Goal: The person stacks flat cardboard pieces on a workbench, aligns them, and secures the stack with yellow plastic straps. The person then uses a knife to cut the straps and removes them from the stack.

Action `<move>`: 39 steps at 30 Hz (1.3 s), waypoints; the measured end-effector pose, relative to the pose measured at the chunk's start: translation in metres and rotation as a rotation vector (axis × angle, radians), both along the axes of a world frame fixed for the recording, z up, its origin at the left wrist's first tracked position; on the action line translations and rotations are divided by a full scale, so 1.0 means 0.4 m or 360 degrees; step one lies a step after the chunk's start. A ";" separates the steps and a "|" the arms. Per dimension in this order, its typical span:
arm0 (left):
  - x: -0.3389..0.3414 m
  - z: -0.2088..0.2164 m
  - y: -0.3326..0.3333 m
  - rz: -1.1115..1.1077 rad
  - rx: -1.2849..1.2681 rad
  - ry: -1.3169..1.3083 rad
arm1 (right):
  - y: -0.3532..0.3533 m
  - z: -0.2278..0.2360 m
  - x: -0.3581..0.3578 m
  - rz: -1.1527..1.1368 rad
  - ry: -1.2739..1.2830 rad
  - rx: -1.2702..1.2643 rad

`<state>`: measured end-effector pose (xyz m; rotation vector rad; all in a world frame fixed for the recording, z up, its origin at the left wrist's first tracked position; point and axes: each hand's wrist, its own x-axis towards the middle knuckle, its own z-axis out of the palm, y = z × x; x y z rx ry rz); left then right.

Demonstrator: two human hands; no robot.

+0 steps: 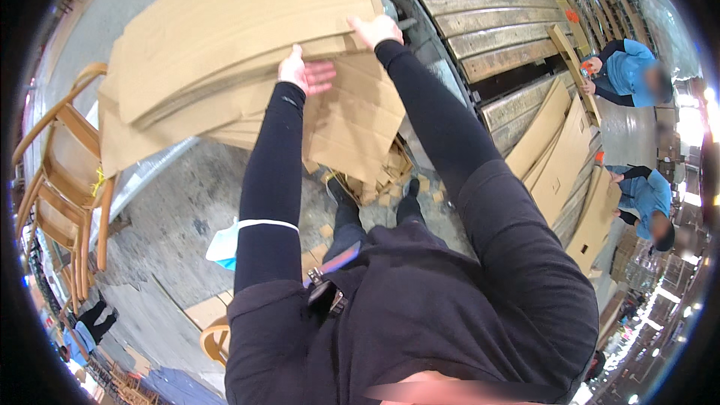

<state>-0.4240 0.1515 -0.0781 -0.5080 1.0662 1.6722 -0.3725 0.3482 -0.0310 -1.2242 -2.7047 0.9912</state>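
Lying stacked, cardboard sheets (247, 19), long axis left-to-right

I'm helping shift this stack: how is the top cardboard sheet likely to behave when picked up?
The top cardboard sheet is probably light for its size, being broad yet thin. It may bow if lifted by one edge, since no folded rim shows to stiffen it. It could slide: the sheets beneath lie staggered, seemingly loose.

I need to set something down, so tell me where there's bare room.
Bare floor shows between the wooden chair and the left sleeve, below the cardboard stack. The upper slats, right of the stack, look free too. Cardboard scraps crowd the shoes, and loose sheets cover much of the lower slats.
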 end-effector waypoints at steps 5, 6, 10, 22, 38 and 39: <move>0.032 -0.005 -0.017 0.0007 -0.0173 0.0158 | -0.015 0.022 0.041 -0.0030 -0.0119 0.0075; 0.039 -0.005 -0.020 0.0017 -0.0178 0.0210 | -0.006 0.028 0.044 0.0071 -0.0131 0.0034; 0.059 -0.004 -0.034 0.0032 -0.0185 0.0327 | 0.019 0.044 0.042 -0.0088 -0.0047 0.0298; 0.054 0.019 -0.070 0.0118 0.0127 0.0160 | 0.085 -0.064 0.047 -0.0092 0.0079 -0.0008; 0.032 0.030 -0.074 0.0577 0.0301 0.0046 | -0.030 0.055 0.042 0.0005 0.0020 0.0280; 0.029 0.022 -0.073 0.0606 0.0205 0.0015 | -0.028 0.058 0.030 0.0057 -0.0011 0.0266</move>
